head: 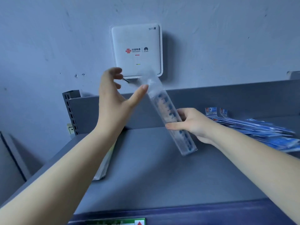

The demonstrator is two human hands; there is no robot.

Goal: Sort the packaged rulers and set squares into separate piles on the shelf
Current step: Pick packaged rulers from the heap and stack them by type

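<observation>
Ruler (172, 116), long clear plastic in a crinkly sleeve, pinched mid-length in my right hand (193, 122) over the matte grey shelf (162, 176); left hand (113, 98) spread apart, thumb touching the sleeve top.

Dim, cool blue cast. Soft shadow fell right of the wall router (136, 50). Motion blur smeared the packaged ruler (168, 114); wide-angle bending showed at edges.

Stack of packets (103, 164) on shelf (162, 176) at left, pile of packets (267, 135) at right, router (137, 49) on wall behind
</observation>
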